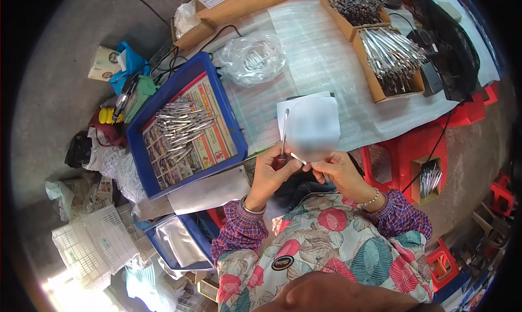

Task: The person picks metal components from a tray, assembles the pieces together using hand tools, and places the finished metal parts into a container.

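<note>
Fitting stage: left hand (270,173) clamped on red-handled tool (283,138), right hand (340,170) pinching small white piece (298,159); next, careful alignment, probably

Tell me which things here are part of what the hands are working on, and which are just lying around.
In hand:
- left hand gripping a red-handled metal tool
- right hand pinching a small white piece
- blue tray of metal pieces beside the left hand
- cardboard boxes of metal pieces

Lying about:
- clear plastic bag
- white plastic basket
- red stools
- black fan

Tray (228,116) of metal pieces (179,128) left of hands (304,170)
</note>
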The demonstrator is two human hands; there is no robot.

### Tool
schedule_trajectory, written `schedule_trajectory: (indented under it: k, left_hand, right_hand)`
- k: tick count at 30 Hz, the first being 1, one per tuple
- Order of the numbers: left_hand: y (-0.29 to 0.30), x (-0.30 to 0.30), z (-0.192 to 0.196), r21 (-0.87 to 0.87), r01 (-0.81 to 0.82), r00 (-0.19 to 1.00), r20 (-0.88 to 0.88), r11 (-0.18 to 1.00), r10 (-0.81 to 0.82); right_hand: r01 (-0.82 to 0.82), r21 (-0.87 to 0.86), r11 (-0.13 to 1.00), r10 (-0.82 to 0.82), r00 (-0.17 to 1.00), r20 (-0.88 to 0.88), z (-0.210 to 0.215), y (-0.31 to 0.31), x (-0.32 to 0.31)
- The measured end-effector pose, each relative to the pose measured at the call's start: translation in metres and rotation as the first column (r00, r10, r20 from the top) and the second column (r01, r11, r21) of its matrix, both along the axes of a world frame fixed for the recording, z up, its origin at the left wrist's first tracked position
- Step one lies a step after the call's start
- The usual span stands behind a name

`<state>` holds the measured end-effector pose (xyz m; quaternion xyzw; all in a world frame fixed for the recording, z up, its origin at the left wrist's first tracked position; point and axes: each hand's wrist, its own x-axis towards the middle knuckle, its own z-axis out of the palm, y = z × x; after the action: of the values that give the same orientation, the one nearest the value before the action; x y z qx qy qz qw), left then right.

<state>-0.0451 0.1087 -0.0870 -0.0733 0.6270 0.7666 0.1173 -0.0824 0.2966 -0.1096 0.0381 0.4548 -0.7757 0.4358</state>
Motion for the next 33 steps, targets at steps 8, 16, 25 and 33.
schedule_trajectory:
  k: [8, 16, 25, 33]
  left_hand:
    - [-0.004, 0.008, 0.004, -0.038, -0.102, 0.991, 0.086, 0.994, 0.105]
    - [0.005, 0.004, -0.004, -0.523, -0.195, 0.953, -0.302, 0.830, 0.034]
    - [0.015, 0.007, 0.005, -0.609, -0.259, 0.929, -0.369, 0.750, 0.021]
    - [0.020, 0.010, -0.003, -0.589, -0.234, 0.914, -0.404, 0.774, -0.030]
  right_hand:
    - [0.053, -0.055, 0.997, -0.048, 0.995, 0.090, 0.004, 0.002, 0.001]
    - [0.148, -0.016, 0.989, -0.147, 0.988, 0.049, -0.002, -0.003, 0.001]
    - [0.170, -0.067, 0.983, -0.165, 0.984, 0.074, -0.008, -0.003, 0.008]
    - [0.235, 0.020, 0.972, -0.235, 0.972, 0.026, -0.009, -0.006, 0.013]
